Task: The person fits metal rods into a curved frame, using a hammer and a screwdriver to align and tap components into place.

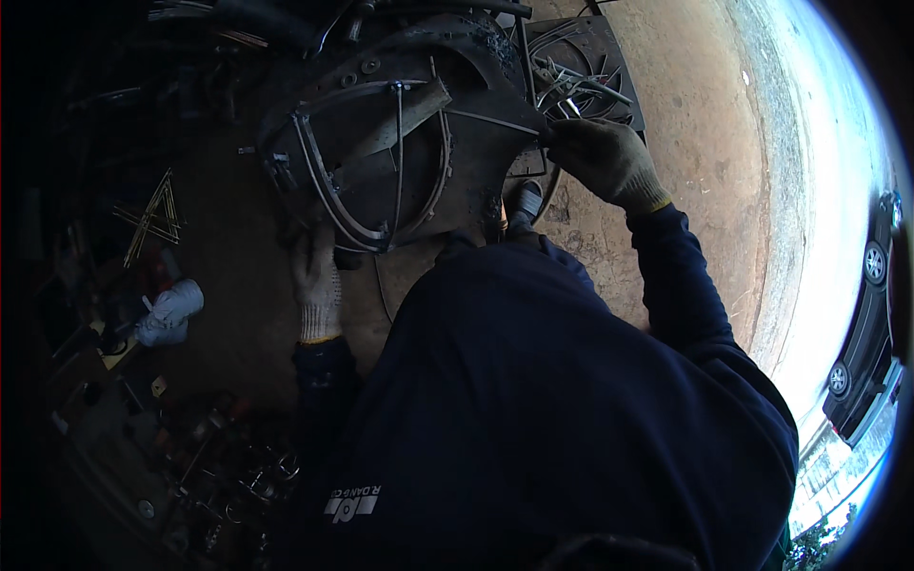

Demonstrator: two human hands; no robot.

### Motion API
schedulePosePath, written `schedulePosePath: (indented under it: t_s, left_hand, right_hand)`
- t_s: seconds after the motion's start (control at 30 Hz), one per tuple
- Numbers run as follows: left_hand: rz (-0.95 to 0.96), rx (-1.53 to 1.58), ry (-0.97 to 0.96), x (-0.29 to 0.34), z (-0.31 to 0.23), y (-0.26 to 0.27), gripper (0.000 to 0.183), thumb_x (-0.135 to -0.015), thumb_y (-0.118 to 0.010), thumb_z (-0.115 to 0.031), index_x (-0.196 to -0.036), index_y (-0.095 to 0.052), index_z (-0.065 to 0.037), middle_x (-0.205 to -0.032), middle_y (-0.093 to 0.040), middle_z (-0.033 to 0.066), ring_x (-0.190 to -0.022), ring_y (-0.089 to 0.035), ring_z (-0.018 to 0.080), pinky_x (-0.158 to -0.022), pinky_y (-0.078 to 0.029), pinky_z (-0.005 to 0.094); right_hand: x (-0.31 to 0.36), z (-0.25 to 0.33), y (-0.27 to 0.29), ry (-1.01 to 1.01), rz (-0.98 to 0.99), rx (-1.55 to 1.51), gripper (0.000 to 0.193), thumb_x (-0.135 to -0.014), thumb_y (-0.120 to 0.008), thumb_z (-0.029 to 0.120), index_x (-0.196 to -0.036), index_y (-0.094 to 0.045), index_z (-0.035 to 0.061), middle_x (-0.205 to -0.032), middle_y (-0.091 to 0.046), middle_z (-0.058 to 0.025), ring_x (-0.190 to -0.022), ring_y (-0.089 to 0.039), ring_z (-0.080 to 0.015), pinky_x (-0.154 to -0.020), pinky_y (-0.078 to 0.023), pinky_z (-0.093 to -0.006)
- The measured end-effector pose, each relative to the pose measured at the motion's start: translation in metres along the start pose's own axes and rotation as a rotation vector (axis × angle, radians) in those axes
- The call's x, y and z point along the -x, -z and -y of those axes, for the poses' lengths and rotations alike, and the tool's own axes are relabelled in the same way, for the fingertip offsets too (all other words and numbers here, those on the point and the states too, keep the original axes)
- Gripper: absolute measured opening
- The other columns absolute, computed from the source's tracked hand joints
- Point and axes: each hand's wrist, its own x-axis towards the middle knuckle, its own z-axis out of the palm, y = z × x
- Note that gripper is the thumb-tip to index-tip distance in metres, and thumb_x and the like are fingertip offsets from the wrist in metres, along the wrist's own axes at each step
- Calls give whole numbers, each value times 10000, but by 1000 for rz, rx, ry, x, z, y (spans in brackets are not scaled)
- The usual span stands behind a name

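1. Left hand (pixel 317 281): pale knit work glove, soiled, with a yellow band at the cuff.
2. Right hand (pixel 602 157): knit work glove of the same kind, greyer and dirtier, yellow-edged cuff.
3. Sleeves (pixel 678 285): dark navy, long, reaching to both glove cuffs; cloth creased along the right arm.
4. Torso (pixel 533 400): dark navy top, plain weave, with a small white printed mark low on the left side.

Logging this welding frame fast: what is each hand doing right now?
Left hand: gloved, closed on the lower rim of the wire frame.
Right hand: gloved, pinching the end of a thin rod on that frame.
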Motion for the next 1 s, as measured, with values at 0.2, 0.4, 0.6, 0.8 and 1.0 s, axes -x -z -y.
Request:
schedulePosePath:
  t_s: [0.2,0.4,0.6,0.8,1.0]
  left_hand:
    - [4,-35,-10,3,-14,-5,646,-1015,-653,-418,-1454,-532,40,-1420,-589,119,-1278,-549,208,-1078,-409,332]
    - [53,-2,-16,1,-15,1,615,-1015,-655,-391,-1446,-543,33,-1419,-589,115,-1266,-562,209,-1071,-418,330]
    - [30,93,-15,-1,-5,2,499,-1018,-657,-311,-1380,-586,24,-1333,-623,103,-1202,-587,179,-1016,-456,327]
    - [25,157,-146,-4,-2,-4,318,-1012,-665,-223,-1232,-680,7,-1179,-665,60,-1045,-620,135,-885,-488,300]
    - [-14,81,-131,-6,5,2,234,-1022,-665,-227,-1072,-684,1,-948,-664,23,-896,-641,95,-767,-507,281]
  right_hand:
    - [-37,20,12,34,30,166,239,-927,-727,349,-1038,-764,140,-946,-764,-76,-841,-746,-273,-737,-592,-374]
    - [-56,36,34,11,197,171,244,-959,-695,333,-1099,-779,151,-976,-775,-55,-848,-752,-251,-753,-599,-365]
    - [-52,19,30,127,157,133,250,-961,-694,322,-1124,-786,156,-1016,-776,-55,-872,-754,-248,-776,-601,-366]
    - [-62,24,8,66,170,114,239,-936,-726,289,-1118,-788,147,-1044,-770,-64,-878,-751,-244,-793,-598,-356]
    - [-90,41,33,118,323,103,244,-915,-755,250,-1129,-788,137,-1064,-766,-68,-904,-749,-240,-817,-595,-345]
